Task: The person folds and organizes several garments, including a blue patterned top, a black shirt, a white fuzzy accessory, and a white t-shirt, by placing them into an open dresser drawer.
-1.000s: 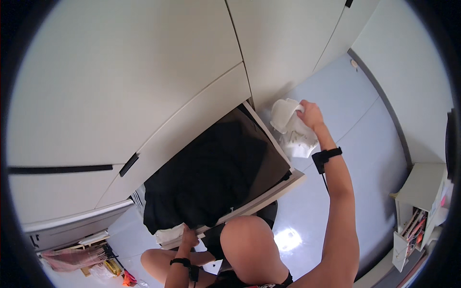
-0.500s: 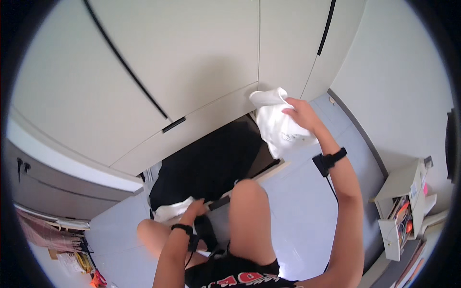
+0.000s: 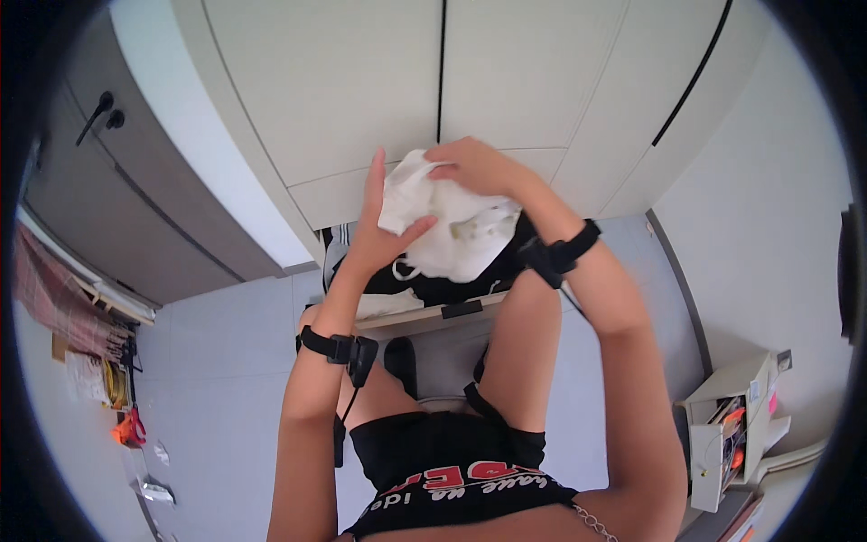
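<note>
The largest thing is the white wardrobe (image 3: 334, 81), w/ a grey door (image 3: 163, 199) on its left side. At the wardrobe's bottom, a drawer (image 3: 411, 316) is pulled out, its front edge near the person's knees. Black clothes (image 3: 379, 280) fill most of what is visible of it, up to the front edge.

The white garment (image 3: 470, 248), w/ a greenish-grey print, is above the drawer's middle & hides its back edge in part; if its lower end touches the black clothes, I can't tell.

The R hand (image 3: 479, 167) is closed on the garment's upper edge, pinching it btwn thumb & fingers. The L hand (image 3: 372, 237) is spread, its thumb well away from the straight fingers, w/ the garment's left side btwn them; if the palm touches it, I can't tell.

Smaller things: a 2nd white cloth (image 3: 390, 304) lies at the drawer's front-left corner, & a striped cloth (image 3: 338, 237) is at the back-left corner. A black handle (image 3: 462, 310) sits approx. mid-way on the front edge. Smallest is a white cord loop (image 3: 399, 271), just beside the garment's lower left side.
</note>
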`<state>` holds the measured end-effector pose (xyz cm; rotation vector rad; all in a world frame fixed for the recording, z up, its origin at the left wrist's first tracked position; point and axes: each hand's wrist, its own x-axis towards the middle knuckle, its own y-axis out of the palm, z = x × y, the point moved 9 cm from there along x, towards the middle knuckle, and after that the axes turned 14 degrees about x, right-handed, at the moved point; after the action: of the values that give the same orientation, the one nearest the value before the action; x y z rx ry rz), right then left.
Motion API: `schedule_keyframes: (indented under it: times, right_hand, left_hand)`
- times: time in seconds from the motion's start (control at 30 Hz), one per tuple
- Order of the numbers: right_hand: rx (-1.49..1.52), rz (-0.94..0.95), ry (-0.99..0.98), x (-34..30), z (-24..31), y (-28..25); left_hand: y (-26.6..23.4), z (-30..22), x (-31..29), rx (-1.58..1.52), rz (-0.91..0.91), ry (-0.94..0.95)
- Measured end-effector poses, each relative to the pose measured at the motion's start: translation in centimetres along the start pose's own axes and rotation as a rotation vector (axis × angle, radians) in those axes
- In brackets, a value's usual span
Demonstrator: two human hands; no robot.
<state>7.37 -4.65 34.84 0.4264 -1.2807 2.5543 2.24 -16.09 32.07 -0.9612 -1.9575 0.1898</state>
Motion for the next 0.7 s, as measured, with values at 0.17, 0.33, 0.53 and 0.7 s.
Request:
schedule_keyframes:
  times: [0.17,0.33,0.53,0.7]
  right_hand:
    - [0.073,0.104,-0.012,1.1,0.5,8.4]
    - [0.179,0.133,0.065,-1.4,-3.4,11.1]
    - [0.31,0.085,0.303,-4.4,-7.8,8.7]
    - [0.232,-0.007,0.422,-5.9,-13.3,5.9]
  left_hand:
    - [-2.1,5.7,-3.0,0.356,0.147,-0.212]
    - [-0.3,10.1,-6.1,0.438,0.303,-0.33]
    - [2.1,13.8,-6.9,0.221,0.372,-0.534]
    - [5.0,15.8,-7.2,-0.119,0.354,-0.764]
